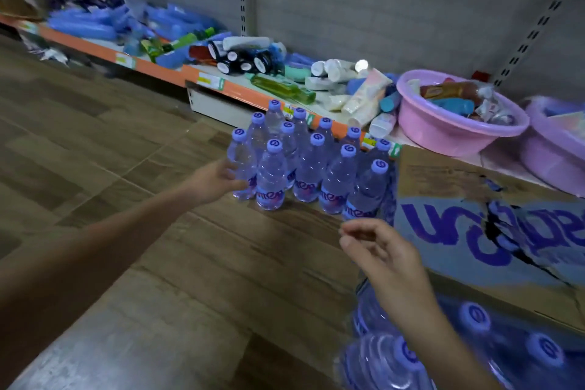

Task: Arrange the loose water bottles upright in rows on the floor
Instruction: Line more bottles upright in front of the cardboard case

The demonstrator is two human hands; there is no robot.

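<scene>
Presently, the left hand reaches to the leftmost standing bottle at the near-left corner of the group, fingers and thumb curled against its body at label height; whether it grips firmly or merely touches cannot be told through the blur. To its right, the upright water bottles stand in rows on the wood-pattern floor, packed close, caps up, just in front of the low orange-edged shelf. Further right, the right hand hangs above the floor with fingers loosely curled and thumb near the fingertips, holding nothing visible. Beside it stands a torn cardboard carton, and below it lie loose bottles (some apparently in shrink-wrap, blurred) still to be placed.

Handling assessment: the bottles appear full, so moderately heavy for their size and stable once upright. Thin clear plastic is likely to dent under a hard squeeze and may be slick. Best hold is judged to be around the labelled mid-body or the stiffer shoulder below the cap; lifting by the cap alone risks slipping. Neighbours stand tight, so a careless nudge could topple the row.
</scene>
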